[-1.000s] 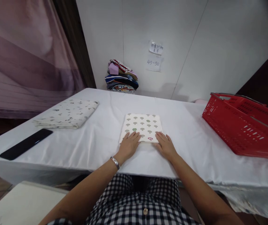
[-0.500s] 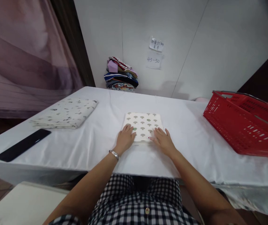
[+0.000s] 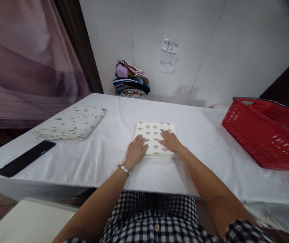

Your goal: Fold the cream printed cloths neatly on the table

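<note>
A folded white cloth (image 3: 152,138) printed with grey mushroom shapes lies in front of me on the white-covered table (image 3: 104,158). My left hand (image 3: 135,150) rests flat along its left edge, fingers apart, a bracelet on the wrist. On the right half of the cloth lies my right hand (image 3: 171,141), palm down with fingers spread. A green motif shows beside the left fingertips, and a red one is visible just below the right hand. Layered fold edges show along the cloth's near side.
Farther left lies another folded white patterned cloth (image 3: 76,122), with a flat black object (image 3: 26,158) near it. A red plastic basket (image 3: 265,135) stands at the right. Behind the table's far edge is a stack of folded fabrics (image 3: 131,81); paper notes (image 3: 168,63) hang on the wall.
My right hand has moved from the cloth's right edge inward and up onto its top, uncovering the red motif. My left hand stays at the left edge.
</note>
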A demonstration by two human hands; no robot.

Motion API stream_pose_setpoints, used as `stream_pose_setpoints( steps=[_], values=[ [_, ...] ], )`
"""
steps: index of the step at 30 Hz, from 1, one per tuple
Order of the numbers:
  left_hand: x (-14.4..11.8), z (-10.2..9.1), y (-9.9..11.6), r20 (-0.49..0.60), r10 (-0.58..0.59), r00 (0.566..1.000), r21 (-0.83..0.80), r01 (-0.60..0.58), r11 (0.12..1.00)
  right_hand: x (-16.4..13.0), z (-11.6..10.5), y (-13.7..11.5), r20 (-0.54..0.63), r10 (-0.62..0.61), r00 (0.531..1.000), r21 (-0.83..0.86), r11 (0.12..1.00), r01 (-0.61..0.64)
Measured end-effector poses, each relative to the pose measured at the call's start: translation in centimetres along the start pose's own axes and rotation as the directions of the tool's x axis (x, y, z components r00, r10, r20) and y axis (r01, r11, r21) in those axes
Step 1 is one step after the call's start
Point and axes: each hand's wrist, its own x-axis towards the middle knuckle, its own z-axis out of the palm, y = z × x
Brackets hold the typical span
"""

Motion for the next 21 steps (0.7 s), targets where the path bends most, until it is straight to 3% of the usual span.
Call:
stream_pose_setpoints(
  steps=[3, 8, 13, 17, 21],
  values=[
    [0.1, -0.1, -0.2, 0.03, -0.008, 1.0, -0.009, 0.008, 1.0, -0.1, 0.2, 1.7, -0.039, 0.053, 0.998, -0.065, 0.996, -0.055],
    [3.1, -0.7, -0.4, 0.178, -0.076, 0.981, 0.017, 0.074, 0.997, 0.0, 1.1, 1.5, -0.084, 0.038, 0.996, -0.085, 0.995, -0.045],
    [6.1, -0.1, -0.1, 0.09, -0.1, 0.991, 0.042, 0.097, 0.994, -0.2, 1.2, 1.7, -0.081, 0.044, 0.996, -0.089, 0.995, -0.051],
    [6.1, 0.9, -0.4, 0.065, -0.084, 0.994, 0.022, 0.083, 0.996, 0.1, 0.8, 1.2, -0.054, 0.063, 0.997, -0.058, 0.996, -0.066],
    [5.9, 1.1, -0.5, 0.08, -0.086, 0.993, 0.055, 0.082, 0.995, 2.4, 0.1, -1.1, -0.029, 0.072, 0.997, -0.028, 0.997, -0.073]
  ],
)
